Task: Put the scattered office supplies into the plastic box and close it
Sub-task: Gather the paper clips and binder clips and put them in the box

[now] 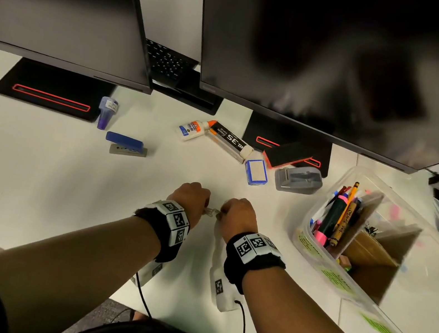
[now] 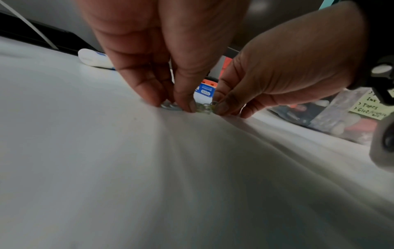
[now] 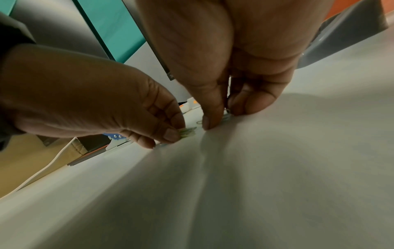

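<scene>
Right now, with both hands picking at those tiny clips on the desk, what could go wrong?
The paper clips lie flat on the smooth desk, so fingertip pinches may slip and scatter them. Carried loose to the plastic box, some could drop. Either hand may leave a few behind.

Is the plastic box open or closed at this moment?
Open. The plastic box has no lid on it; pens stand uncovered inside its left compartment.

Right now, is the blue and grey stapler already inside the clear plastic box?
No, the blue and grey stapler lies on the white desk, far left of the clear plastic box.
</scene>
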Demonstrator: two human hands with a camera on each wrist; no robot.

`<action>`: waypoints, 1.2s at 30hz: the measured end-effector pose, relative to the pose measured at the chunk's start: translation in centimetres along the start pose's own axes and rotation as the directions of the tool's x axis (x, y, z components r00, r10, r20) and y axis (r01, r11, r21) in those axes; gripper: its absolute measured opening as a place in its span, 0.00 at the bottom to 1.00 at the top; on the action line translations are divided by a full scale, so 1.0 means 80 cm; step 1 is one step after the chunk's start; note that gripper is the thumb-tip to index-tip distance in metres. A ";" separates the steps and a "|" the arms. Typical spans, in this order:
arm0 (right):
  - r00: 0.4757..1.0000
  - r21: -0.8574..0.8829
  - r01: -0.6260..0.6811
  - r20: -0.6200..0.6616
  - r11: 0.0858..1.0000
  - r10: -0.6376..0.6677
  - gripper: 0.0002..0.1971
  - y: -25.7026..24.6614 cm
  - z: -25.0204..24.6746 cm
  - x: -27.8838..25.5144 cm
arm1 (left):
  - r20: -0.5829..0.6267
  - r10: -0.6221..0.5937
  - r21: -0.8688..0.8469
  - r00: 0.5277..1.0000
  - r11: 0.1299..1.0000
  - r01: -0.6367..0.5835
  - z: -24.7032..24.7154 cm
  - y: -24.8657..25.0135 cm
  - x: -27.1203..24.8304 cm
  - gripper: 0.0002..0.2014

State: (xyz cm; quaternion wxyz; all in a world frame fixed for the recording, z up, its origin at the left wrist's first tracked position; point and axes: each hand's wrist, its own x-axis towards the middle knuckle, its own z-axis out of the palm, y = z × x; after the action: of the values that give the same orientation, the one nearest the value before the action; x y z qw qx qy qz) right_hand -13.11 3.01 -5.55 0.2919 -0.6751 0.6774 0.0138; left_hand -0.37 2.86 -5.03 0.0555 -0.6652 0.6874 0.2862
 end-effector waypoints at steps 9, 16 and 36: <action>0.995 -0.056 0.093 0.025 0.994 -0.092 0.12 0.000 0.009 -0.014 | 0.006 0.061 0.048 0.998 0.997 -0.061 0.001 0.004 -0.014 0.08; 0.997 0.007 0.048 0.060 0.999 -0.048 0.12 0.005 0.001 -0.011 | 0.064 0.160 0.192 0.985 0.967 -0.170 -0.003 0.012 -0.014 0.13; 0.998 0.304 -0.052 -0.014 0.951 0.059 0.10 0.008 -0.016 -0.025 | -0.094 -0.078 -0.241 0.993 0.969 0.053 -0.055 -0.025 0.000 0.11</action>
State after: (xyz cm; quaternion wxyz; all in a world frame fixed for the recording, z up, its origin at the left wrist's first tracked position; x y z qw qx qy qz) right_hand -14.39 4.36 -3.89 0.3838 -0.6032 0.6934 -0.0897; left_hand 2.86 0.86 -2.00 -0.0503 -0.7031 0.6279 0.3300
